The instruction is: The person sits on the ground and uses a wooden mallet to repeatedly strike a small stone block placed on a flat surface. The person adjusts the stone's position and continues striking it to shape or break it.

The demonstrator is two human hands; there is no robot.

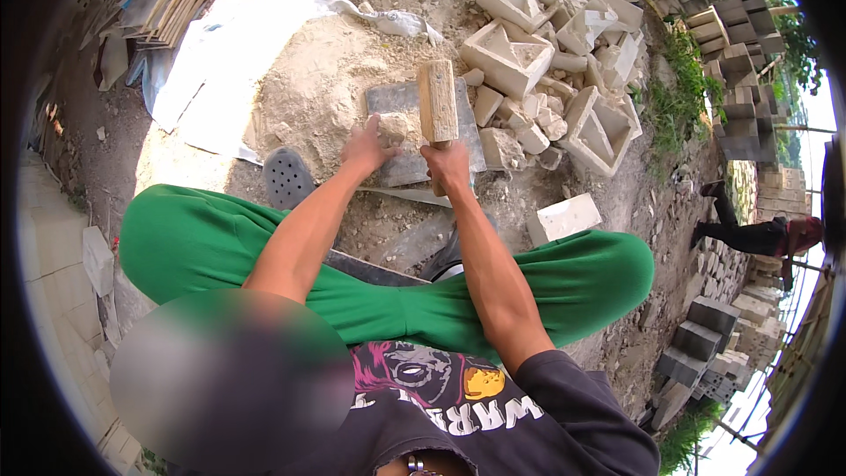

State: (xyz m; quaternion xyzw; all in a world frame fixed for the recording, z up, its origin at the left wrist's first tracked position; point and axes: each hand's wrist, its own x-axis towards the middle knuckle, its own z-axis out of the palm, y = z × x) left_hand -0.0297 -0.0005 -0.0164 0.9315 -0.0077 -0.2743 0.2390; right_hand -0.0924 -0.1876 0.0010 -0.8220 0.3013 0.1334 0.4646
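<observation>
A wooden mallet (pixel 437 99) with a blocky head is in my right hand (pixel 448 163), its head raised over a flat grey slab (pixel 458 145) on the ground. My right fingers are wrapped round the handle, just under the head. At the slab's left part, my left hand (pixel 366 150) has thumb and index finger against a rough, pale stone chunk (pixel 401 128), steadying it. The far fingers of this hand are partly hidden and slightly blurred. Pale rubble and dust lie around the slab.
Carved pale stone blocks (pixel 508 57) and broken pieces are heaped to the right. A pale rectangular block (pixel 565 219) lies by my right knee. A white sheet (pixel 233 62) spreads at the far left. At the far right are stacked grey blocks (pixel 699 342) and another person (pixel 749 234).
</observation>
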